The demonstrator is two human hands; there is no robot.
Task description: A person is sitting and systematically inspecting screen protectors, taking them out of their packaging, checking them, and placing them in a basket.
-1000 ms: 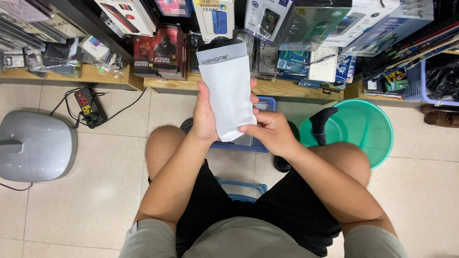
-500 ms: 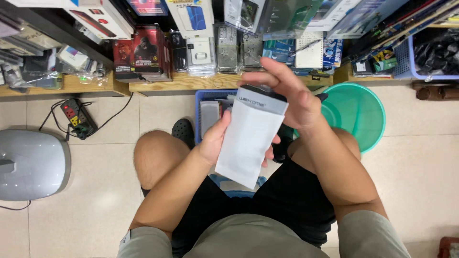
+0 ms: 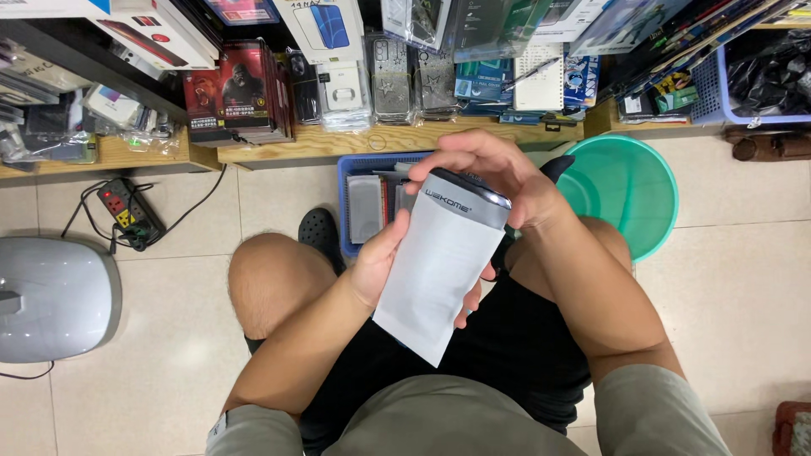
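A seated person's left hand (image 3: 380, 270) cradles a white pouch (image 3: 439, 270) upright over the lap, steadying it while the right hand (image 3: 481, 173) pinches its grey top edge.

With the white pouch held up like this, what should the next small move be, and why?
Probably pull the grey item further out with the right hand. It already pokes from the top of the white pouch, the right hand curls over that end, and the left hand steadies the pouch from the side.
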